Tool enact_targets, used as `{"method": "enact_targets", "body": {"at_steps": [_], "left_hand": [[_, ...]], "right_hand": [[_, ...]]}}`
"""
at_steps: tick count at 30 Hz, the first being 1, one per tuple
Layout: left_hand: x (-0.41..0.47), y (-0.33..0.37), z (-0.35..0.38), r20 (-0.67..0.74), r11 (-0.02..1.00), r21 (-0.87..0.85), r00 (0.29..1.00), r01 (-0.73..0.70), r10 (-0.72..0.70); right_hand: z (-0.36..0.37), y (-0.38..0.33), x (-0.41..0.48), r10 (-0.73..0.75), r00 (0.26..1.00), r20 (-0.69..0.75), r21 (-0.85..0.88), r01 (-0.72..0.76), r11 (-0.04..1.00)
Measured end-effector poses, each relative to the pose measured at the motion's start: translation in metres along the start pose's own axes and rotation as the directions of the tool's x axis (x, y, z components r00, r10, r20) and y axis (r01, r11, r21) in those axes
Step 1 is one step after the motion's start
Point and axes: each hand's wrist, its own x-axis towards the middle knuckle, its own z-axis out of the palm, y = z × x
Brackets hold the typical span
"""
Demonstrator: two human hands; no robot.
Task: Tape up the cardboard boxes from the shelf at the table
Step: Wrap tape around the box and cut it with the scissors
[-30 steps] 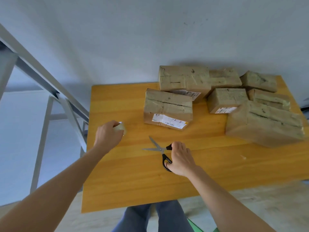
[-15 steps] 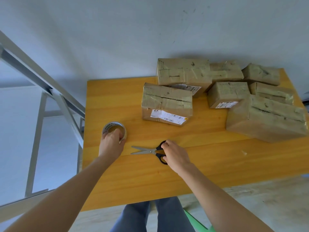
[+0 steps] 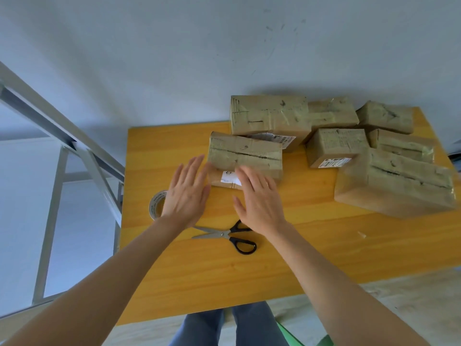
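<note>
Several taped cardboard boxes stand on the orange wooden table (image 3: pixel 324 250). The nearest box (image 3: pixel 245 154) carries a white label on its front. My left hand (image 3: pixel 187 193) and my right hand (image 3: pixel 259 198) hover just in front of that box, fingers straight and spread, holding nothing. The right fingertips cover part of the label. A roll of clear tape (image 3: pixel 157 204) lies flat on the table, partly hidden behind my left hand. Black-handled scissors (image 3: pixel 228 236) lie on the table below my right hand, blades pointing left.
A large box (image 3: pixel 396 183) sits at the right, with smaller boxes (image 3: pixel 336 146) and another large one (image 3: pixel 269 116) behind. A grey metal shelf frame (image 3: pixel 74 151) stands left of the table. A white wall is behind. A small scrap (image 3: pixel 361 234) lies on the tabletop.
My left hand let go of the tape roll and my right hand let go of the scissors. Both hands opened and moved forward to the nearest box.
</note>
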Motion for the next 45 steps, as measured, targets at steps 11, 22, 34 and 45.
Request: {"method": "enact_targets", "body": {"at_steps": [11,22,34,45], "left_hand": [[0.053,0.025,0.016,0.331,0.994,0.108,0.942,0.013,-0.049],[0.061,0.031,0.005,0.289,0.727,-0.570,0.922,0.383,-0.260],[0.070,0.028,0.002,0.485,0.142,-0.804,0.775,0.577,-0.405],[0.035,0.071,0.018,0.172,0.844,-0.404,0.935,0.354,-0.310]], "right_hand": [[-0.003,0.026,0.046,0.076,0.924,0.376,-0.148,-0.021,0.989],[-0.007,0.052,0.037,0.231,0.936,0.267,0.219,-0.293,0.931],[0.003,0.059,0.022,0.505,0.665,0.550,0.798,-0.597,-0.083],[-0.012,0.085,-0.003,0.055,0.998,-0.017,0.099,-0.053,0.994]]}}
